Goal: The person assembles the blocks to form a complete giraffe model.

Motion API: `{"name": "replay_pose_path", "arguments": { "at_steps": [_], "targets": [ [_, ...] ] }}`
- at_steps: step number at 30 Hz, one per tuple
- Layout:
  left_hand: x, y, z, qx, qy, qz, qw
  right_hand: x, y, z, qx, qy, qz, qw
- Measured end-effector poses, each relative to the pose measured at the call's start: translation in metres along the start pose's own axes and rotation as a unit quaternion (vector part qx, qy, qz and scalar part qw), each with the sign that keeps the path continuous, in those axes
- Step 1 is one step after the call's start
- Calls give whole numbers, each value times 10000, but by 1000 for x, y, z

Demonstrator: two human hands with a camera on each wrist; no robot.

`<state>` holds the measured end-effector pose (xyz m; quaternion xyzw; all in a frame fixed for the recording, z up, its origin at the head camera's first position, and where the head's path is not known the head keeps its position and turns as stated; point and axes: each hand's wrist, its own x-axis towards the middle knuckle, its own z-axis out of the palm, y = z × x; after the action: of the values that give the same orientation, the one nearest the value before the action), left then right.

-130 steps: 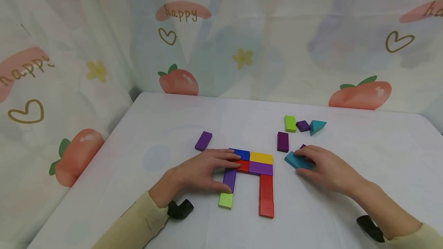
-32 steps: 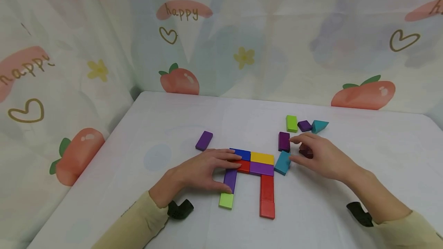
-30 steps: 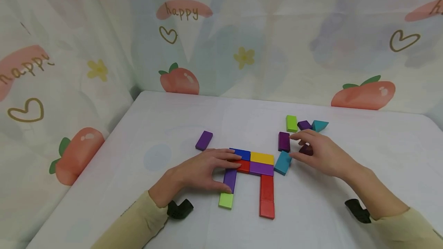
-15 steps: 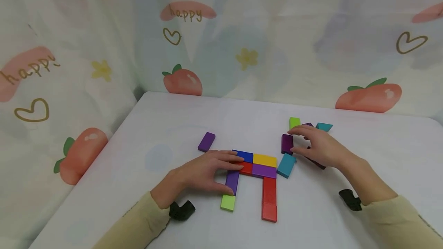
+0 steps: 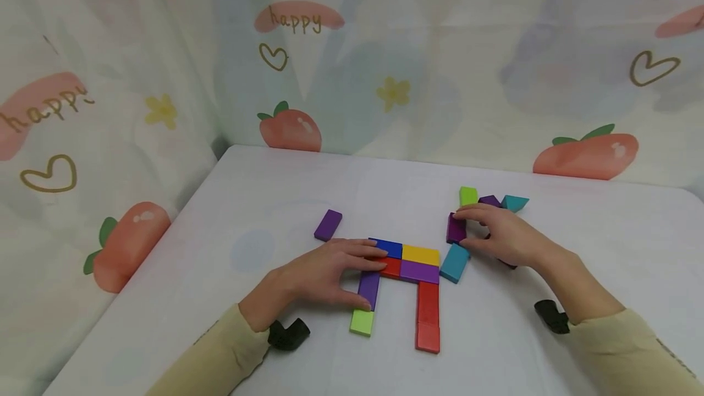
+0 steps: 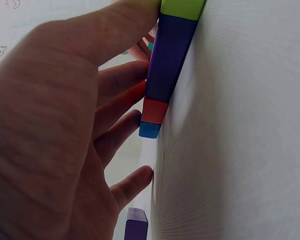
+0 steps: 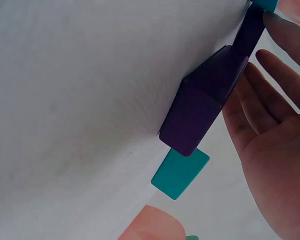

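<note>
My left hand rests with fairly straight fingers at the left edge of a flat block shape, touching the blue block and red block. Its thumb lies near the join of a purple block and a lime green block. My right hand spans a dark purple block lying on the table, index finger at its far end and thumb at its near end. Close by lies a teal block, tilted beside the shape. Another dark purple piece is mostly hidden under the right hand.
Yellow, purple and red blocks form the shape's right side. A loose purple block lies at the left. Behind the right hand are a lime block, a purple piece and a teal triangular piece.
My right hand set the teal block down beside the shape, let go, then moved farther back and left onto the dark purple block. The left hand has stayed in place.
</note>
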<state>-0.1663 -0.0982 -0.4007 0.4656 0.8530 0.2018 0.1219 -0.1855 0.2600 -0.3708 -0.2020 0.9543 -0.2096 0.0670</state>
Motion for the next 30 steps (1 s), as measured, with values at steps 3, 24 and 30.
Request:
{"name": "replay_pose_path", "arguments": {
  "at_steps": [3,24,30],
  "targets": [
    [1,0,0,3,6,13,10000,-1,2,-1,-71,21,51,10000],
    [1,1,0,29,-18,-81,10000,1,12,-3,-75,197,190,9996],
    [1,1,0,58,-50,-99,9999,0,11,-2,-69,140,196,9997]
  ]
}}
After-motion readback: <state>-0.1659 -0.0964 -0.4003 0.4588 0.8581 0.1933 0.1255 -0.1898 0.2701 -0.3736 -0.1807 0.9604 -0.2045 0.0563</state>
